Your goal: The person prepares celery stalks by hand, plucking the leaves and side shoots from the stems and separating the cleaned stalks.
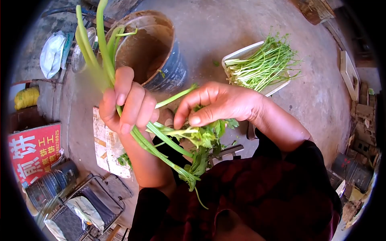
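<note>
My left hand [130, 102] is wrapped round several green celery stalks [106, 60]. Their thick ends point up and left, while the leafy tops hang down toward my lap. My right hand [223, 104] is curled over the leafy end, thumb and fingers drawn together at the celery leaves [205, 136]. Part of what lies between those fingers is hidden by the hand itself. Directly behind the left hand stands a large dirty bucket [177, 60], with more stalk pieces against its near rim.
A pale plastic basket [277, 89] heaped with thin green stalks [261, 64] sits on the floor at right. To the left are a white stained board [106, 144], a red sign [36, 152], a folding chair [98, 201] and a white plastic bag [52, 54].
</note>
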Demonstrator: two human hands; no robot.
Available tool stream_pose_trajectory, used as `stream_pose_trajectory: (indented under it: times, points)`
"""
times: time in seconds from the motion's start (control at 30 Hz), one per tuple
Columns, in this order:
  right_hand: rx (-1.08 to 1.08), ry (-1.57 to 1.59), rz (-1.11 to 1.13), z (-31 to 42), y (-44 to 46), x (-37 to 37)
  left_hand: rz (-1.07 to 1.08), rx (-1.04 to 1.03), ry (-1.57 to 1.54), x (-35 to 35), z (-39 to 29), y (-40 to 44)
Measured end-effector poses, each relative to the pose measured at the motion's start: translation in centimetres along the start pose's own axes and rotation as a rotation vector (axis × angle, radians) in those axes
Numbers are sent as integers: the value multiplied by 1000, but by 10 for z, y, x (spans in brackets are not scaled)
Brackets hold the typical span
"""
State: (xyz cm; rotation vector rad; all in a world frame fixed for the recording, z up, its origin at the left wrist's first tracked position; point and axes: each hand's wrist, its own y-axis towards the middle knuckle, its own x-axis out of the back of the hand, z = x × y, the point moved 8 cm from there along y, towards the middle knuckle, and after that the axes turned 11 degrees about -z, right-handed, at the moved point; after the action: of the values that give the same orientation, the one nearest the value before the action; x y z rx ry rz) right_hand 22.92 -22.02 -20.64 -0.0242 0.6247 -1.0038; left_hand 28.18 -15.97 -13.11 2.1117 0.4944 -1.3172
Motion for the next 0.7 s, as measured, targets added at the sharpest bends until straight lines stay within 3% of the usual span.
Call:
stream_pose_trajectory:
  times: [0.13, 0.17, 0.27, 0.7]
  points:
    - [108, -18, 87, 7, 0, -13, -76, 20, 42, 5, -2, 0]
    - [44, -90, 56, 10, -3, -13, -94, 10, 62, 7, -4, 0]
    - [225, -309, -57, 16, -1, -9, -114, 15, 103, 10, -3, 0]
    - [173, -362, -115, 14, -1, -10, -210, -36, 116, 10, -15, -3]
